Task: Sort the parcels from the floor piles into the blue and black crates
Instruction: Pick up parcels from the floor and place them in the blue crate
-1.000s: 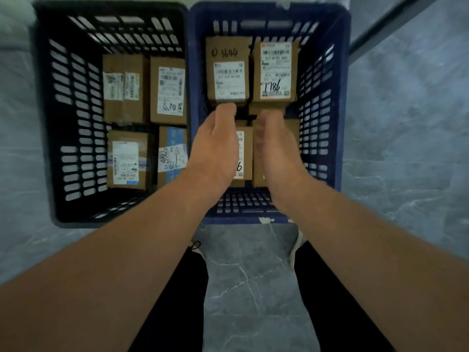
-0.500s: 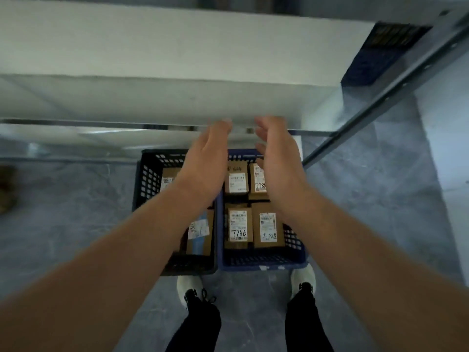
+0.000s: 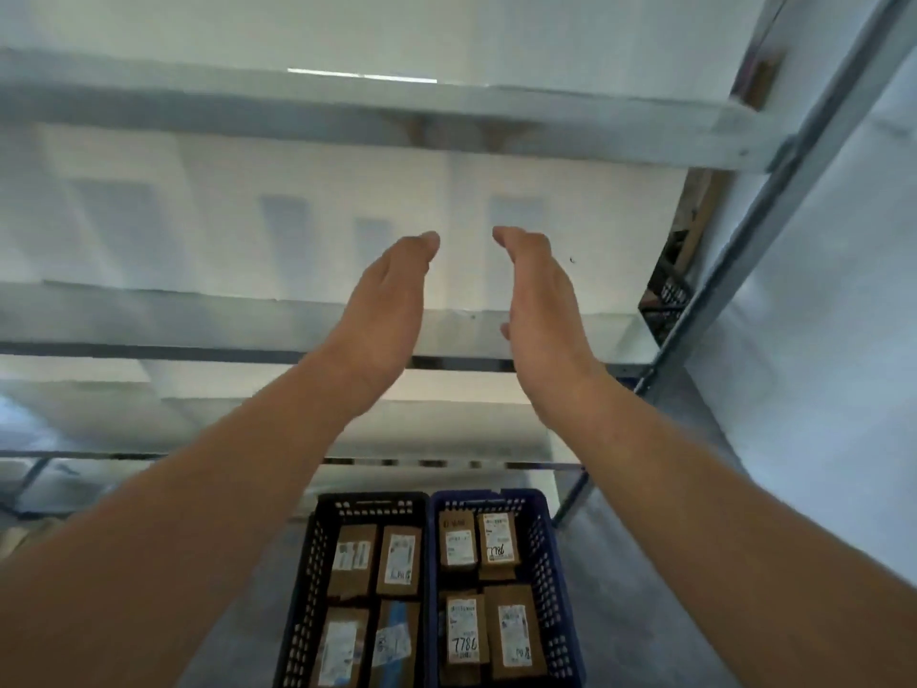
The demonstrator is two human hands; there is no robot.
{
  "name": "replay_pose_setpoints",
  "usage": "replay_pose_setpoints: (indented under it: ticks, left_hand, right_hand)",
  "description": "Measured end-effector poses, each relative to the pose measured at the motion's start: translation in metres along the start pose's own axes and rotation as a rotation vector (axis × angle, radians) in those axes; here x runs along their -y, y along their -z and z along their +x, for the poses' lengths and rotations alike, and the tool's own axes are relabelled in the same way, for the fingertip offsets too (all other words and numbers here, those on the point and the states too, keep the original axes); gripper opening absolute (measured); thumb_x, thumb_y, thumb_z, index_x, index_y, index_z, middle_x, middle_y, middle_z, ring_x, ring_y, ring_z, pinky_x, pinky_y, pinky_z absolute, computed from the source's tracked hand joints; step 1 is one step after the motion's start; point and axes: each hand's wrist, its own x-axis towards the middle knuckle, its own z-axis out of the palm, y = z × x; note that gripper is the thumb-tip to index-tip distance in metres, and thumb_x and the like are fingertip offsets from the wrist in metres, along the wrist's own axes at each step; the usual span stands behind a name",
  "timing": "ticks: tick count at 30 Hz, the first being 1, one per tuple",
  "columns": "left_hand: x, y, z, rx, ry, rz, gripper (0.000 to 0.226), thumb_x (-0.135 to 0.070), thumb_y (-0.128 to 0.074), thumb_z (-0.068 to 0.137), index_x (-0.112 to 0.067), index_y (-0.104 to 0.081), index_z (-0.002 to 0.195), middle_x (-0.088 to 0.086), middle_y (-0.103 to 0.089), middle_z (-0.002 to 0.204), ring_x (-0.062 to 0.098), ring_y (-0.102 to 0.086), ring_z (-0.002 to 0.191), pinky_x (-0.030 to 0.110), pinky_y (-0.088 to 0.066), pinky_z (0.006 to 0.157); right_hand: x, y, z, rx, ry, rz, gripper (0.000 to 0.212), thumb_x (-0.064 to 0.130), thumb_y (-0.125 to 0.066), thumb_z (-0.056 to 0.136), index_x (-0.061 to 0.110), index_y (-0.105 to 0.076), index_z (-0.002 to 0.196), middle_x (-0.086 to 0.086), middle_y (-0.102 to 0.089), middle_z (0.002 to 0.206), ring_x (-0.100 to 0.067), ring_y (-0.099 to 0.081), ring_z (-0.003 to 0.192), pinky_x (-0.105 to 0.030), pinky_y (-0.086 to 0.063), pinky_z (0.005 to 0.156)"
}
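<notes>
Below, black crate [image 3: 372, 502], blue crate [image 3: 489, 497] cut off; left hand [image 3: 387, 315], right hand [image 3: 541, 310] flat, empty.

You saw the scene in soft, cool, bluish-white light with no hard shadows. A bright strip [image 3: 362, 76] glared above the top shelf beam [image 3: 347, 111]. The shelving was smeared and out of focus, while your left hand [image 3: 384, 310] and right hand [image 3: 543, 310] were sharper. The wide lens tilted the metal upright [image 3: 729, 240] and stretched the lower corners. The black crate [image 3: 307, 588] and blue crate [image 3: 546, 563] sat dimmer, their labels only partly legible.
</notes>
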Motion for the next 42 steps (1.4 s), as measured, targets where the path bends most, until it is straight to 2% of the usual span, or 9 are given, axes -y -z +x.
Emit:
replay_pose_setpoints:
  ticks: [4,9,13,17,24,31,33,39,42]
  left_hand:
    - [-0.088,0.011,-0.039,-0.052,-0.130,0.014,0.060,-0.058,-0.040,0.095,-0.031,-0.053,0.147,-0.008,-0.053,0.148,0.014,-0.045,0.139,0.047,-0.030,0.123]
    - [-0.176,0.005,-0.098,-0.154,-0.267,-0.007,0.069,-0.068,-0.038,0.080,-0.038,-0.056,0.140,-0.012,-0.057,0.140,0.014,-0.047,0.134,0.049,-0.032,0.120]
    - [-0.224,0.003,-0.147,-0.260,-0.267,-0.108,0.047,-0.054,-0.040,0.100,-0.033,-0.058,0.138,-0.005,-0.059,0.137,0.020,-0.047,0.135,0.047,-0.036,0.117]
    - [-0.244,0.019,-0.196,-0.391,-0.273,-0.118,0.047,-0.053,-0.037,0.103,-0.032,-0.056,0.141,-0.004,-0.055,0.142,0.023,-0.045,0.136,0.046,-0.037,0.113]
    - [-0.233,0.103,-0.297,-0.581,-0.301,-0.066,0.050,-0.059,-0.039,0.101,-0.032,-0.055,0.140,-0.007,-0.056,0.134,0.019,-0.049,0.126,0.046,-0.038,0.113]
    - [-0.203,0.215,-0.377,-0.745,-0.229,-0.060,0.078,-0.064,-0.048,0.069,-0.030,-0.058,0.137,-0.008,-0.061,0.122,0.013,-0.053,0.114,0.043,-0.041,0.109]
    - [-0.191,0.250,-0.396,-0.793,-0.203,-0.048,0.076,-0.062,-0.048,0.070,-0.029,-0.059,0.137,-0.008,-0.061,0.121,0.010,-0.053,0.109,0.043,-0.041,0.111]
    - [-0.149,0.338,-0.428,-0.832,-0.098,-0.005,0.055,-0.055,-0.039,0.099,-0.028,-0.054,0.145,-0.001,-0.057,0.141,0.017,-0.049,0.132,0.043,-0.036,0.114]
    - [-0.128,0.372,-0.429,-0.826,-0.061,0.033,0.057,-0.064,-0.039,0.087,-0.033,-0.061,0.130,-0.007,-0.060,0.132,0.012,-0.052,0.123,0.047,-0.034,0.117]
  right_hand:
    - [0.093,0.019,-0.031,0.033,0.127,0.040,0.023,0.063,-0.036,0.096,0.050,-0.055,0.102,0.037,-0.047,0.105,0.004,-0.052,0.105,-0.040,-0.040,0.114]
    - [0.176,0.053,-0.067,0.131,0.293,0.044,0.073,0.067,-0.029,0.084,0.042,-0.051,0.149,0.025,-0.047,0.140,-0.006,-0.043,0.143,-0.051,-0.033,0.127]
    - [0.219,0.074,-0.101,0.255,0.307,0.122,0.055,0.058,-0.033,0.110,0.037,-0.048,0.158,0.015,-0.044,0.163,-0.012,-0.038,0.151,-0.054,-0.031,0.128]
    - [0.242,0.068,-0.134,0.336,0.366,0.072,0.057,0.059,-0.023,0.112,0.038,-0.041,0.162,0.010,-0.033,0.173,-0.020,-0.035,0.156,-0.057,-0.030,0.129]
    - [0.260,0.001,-0.214,0.537,0.407,0.115,0.058,0.062,-0.021,0.110,0.038,-0.044,0.158,0.007,-0.034,0.173,-0.025,-0.038,0.155,-0.058,-0.032,0.127]
    - [0.253,-0.114,-0.291,0.722,0.356,0.218,0.046,0.056,-0.024,0.112,0.038,-0.057,0.138,0.005,-0.046,0.159,-0.021,-0.046,0.142,-0.045,-0.039,0.112]
    - [0.249,-0.154,-0.310,0.770,0.327,0.230,0.048,0.057,-0.025,0.111,0.037,-0.060,0.138,0.007,-0.049,0.154,-0.021,-0.047,0.141,-0.048,-0.040,0.116]
    - [0.241,-0.257,-0.357,0.875,0.279,0.185,0.069,0.070,-0.028,0.093,0.035,-0.058,0.146,0.009,-0.053,0.149,-0.021,-0.049,0.139,-0.052,-0.039,0.119]
    - [0.233,-0.299,-0.364,0.934,0.274,0.156,0.081,0.069,-0.029,0.082,0.036,-0.057,0.150,0.008,-0.051,0.158,-0.018,-0.047,0.145,-0.052,-0.038,0.122]
